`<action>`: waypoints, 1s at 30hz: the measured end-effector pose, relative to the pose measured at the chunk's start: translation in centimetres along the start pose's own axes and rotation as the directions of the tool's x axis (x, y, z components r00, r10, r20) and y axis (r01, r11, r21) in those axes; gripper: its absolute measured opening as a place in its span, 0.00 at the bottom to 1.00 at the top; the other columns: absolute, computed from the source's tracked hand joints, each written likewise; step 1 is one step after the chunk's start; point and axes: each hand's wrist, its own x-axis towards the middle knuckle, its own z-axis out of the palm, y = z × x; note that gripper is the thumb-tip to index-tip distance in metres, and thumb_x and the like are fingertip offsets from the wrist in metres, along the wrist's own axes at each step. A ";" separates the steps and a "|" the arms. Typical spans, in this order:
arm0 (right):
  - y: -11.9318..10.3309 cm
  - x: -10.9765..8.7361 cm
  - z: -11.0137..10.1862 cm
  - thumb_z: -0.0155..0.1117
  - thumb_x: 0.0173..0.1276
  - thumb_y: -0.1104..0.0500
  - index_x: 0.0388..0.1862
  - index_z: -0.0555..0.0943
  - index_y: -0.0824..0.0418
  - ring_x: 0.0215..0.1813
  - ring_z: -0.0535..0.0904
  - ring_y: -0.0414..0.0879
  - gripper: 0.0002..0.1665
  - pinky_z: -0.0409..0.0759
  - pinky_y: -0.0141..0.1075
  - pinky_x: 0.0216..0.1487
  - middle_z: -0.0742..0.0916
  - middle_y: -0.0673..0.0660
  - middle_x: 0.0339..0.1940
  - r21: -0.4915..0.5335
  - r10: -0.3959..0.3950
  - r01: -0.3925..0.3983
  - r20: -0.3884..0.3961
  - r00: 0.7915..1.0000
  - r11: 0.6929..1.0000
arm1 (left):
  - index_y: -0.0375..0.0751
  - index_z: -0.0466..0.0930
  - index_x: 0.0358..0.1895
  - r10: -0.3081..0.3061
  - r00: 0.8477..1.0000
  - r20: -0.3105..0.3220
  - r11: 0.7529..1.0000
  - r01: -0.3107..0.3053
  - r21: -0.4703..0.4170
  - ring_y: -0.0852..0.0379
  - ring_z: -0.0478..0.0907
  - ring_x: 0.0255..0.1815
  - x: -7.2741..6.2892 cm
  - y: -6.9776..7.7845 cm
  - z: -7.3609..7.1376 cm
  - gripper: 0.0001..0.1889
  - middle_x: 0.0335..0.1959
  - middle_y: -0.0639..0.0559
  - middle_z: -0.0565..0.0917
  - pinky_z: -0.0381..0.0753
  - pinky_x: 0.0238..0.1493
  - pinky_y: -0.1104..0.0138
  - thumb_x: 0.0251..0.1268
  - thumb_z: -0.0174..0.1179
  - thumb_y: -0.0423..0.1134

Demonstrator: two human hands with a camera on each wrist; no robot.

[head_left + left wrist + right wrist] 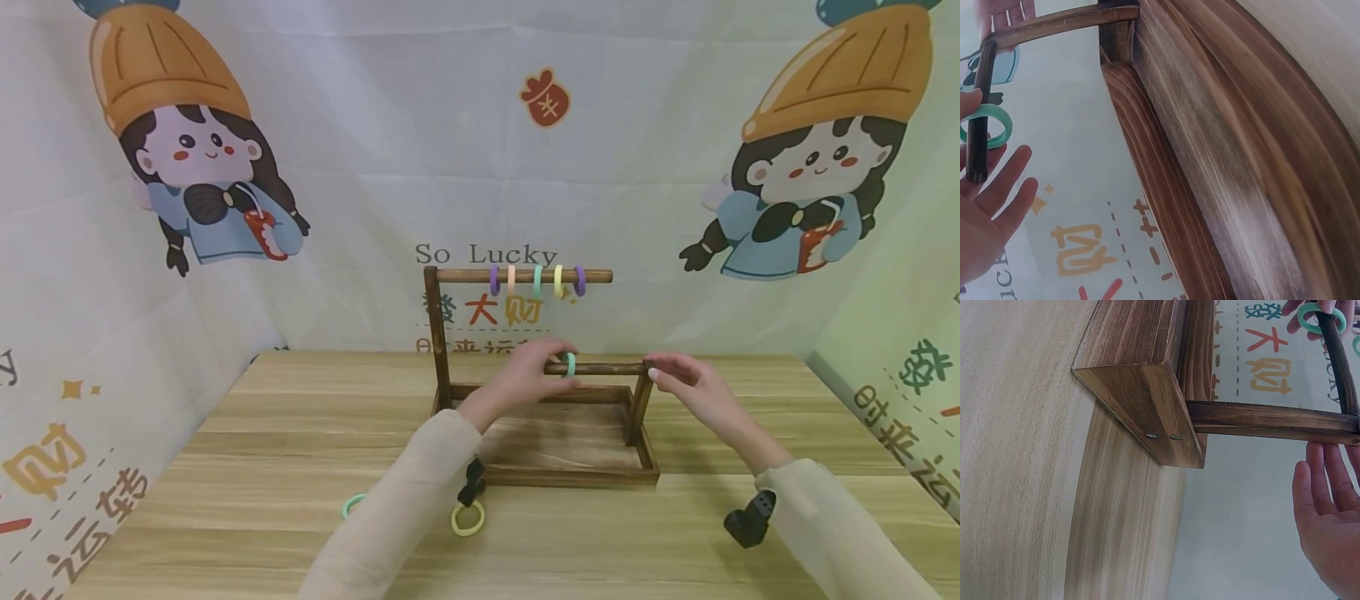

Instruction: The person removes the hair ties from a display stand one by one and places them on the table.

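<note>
A dark wooden rack (641,408) with two bars stands on the table. My left hand (528,371) is at the free end of the lower bar (607,368), pinching a mint green ring (571,365) between thumb and finger. That ring (1004,128) encircles the bar in the left wrist view, while the other fingers spread out below. My right hand (693,387) holds the corner where the lower bar meets its short post, thumb in front. In the right wrist view, the right hand's fingers (1329,481) reach up against the post (1272,422).
Several coloured rings, among them a yellow ring (558,280), hang on the upper bar (465,275). Another yellow ring (468,518) lies on the table (300,408) before the rack. A green ring (352,503) is partly behind the left sleeve. A printed cloth (360,167) hangs behind.
</note>
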 end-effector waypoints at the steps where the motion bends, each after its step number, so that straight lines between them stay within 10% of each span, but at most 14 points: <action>1: 0.0 0.0 0.0 0.50 0.67 0.49 0.59 0.67 0.68 0.53 0.70 0.53 0.29 0.72 0.42 0.49 0.73 0.64 0.55 0.002 -0.001 0.001 0.000 1.000 1.000 | 0.37 0.73 0.52 -0.001 1.000 -0.002 1.000 0.001 0.004 0.57 0.72 0.45 -0.1 -0.1 -0.1 0.22 0.45 0.50 0.76 0.70 0.47 0.71 0.55 0.61 0.44; 30: -0.2 -0.1 0.0 0.50 0.67 0.49 0.59 0.66 0.67 0.54 0.69 0.55 0.29 0.70 0.47 0.51 0.73 0.65 0.56 0.021 0.006 -0.006 0.006 1.000 1.000 | 0.34 0.70 0.54 -0.038 0.999 -0.030 0.984 0.032 -0.175 0.56 0.78 0.34 -2.7 -1.9 -1.3 0.23 0.42 0.46 0.72 0.75 0.35 0.76 0.55 0.61 0.39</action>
